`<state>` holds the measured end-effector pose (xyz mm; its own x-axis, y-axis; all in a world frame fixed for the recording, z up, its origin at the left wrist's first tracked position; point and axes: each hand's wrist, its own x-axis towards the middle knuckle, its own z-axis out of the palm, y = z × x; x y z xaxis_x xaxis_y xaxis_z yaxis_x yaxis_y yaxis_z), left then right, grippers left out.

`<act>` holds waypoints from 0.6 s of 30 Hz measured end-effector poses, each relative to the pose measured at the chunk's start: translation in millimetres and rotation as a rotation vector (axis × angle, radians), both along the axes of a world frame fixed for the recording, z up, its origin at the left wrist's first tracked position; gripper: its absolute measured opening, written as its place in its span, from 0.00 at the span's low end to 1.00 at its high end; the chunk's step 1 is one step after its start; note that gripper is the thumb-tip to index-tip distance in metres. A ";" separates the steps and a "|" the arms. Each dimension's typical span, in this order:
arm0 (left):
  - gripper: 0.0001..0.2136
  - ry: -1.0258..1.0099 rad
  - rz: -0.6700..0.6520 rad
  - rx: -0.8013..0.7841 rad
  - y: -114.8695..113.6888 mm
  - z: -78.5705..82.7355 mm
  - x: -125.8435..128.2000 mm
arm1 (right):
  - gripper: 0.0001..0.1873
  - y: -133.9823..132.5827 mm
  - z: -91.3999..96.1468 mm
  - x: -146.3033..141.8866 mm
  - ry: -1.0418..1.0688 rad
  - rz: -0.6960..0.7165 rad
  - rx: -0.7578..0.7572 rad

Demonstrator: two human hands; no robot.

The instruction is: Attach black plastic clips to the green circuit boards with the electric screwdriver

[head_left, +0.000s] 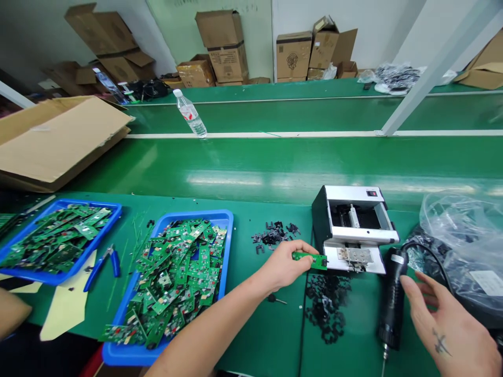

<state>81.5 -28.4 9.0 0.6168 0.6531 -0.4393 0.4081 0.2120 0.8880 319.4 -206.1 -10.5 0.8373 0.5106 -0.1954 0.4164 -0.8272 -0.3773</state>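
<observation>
My left hand (286,262) pinches a small green circuit board (319,261) between thumb and fingers. The board's right end is by the front of a silver and black bench machine (356,235), near its metal fixture (356,256); whether they touch I cannot tell. My right hand (448,319) is open, thumb and fingers apart, just right of a black electric screwdriver (392,301) that points its bit down. Below the machine lies a spread of small black parts (328,306), with another pile of black clips (273,234) left of it.
Blue trays of circuit boards (230,246) (118,209) stand on the left, with blue-handled cutters (101,267) between them. Plastic bags (467,251) lie at right. A water bottle (190,114) stands at the back. Another person's arm (11,314) shows at left.
</observation>
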 end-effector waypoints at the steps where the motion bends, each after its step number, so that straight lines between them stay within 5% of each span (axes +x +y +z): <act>1: 0.11 0.006 0.007 -0.002 0.9 -0.6 4.6 | 0.41 0.2 -5.7 8.4 0.039 -0.004 -0.072; 5: 0.12 0.053 -0.002 -0.014 0.5 -0.8 13.8 | 0.49 3.7 -36.2 18.9 0.202 -0.053 0.078; 9: 0.11 0.061 -0.018 -0.001 -0.6 2.9 15.4 | 0.43 -3.4 -49.5 13.7 0.397 -0.067 0.344; 15: 0.13 0.096 -0.061 -0.063 0.0 3.8 16.9 | 0.15 -10.9 -10.3 -2.6 1.026 -0.160 1.183; 18: 0.11 0.091 -0.051 -0.022 -0.5 3.2 16.6 | 0.18 -5.4 13.1 -3.0 0.979 0.000 1.245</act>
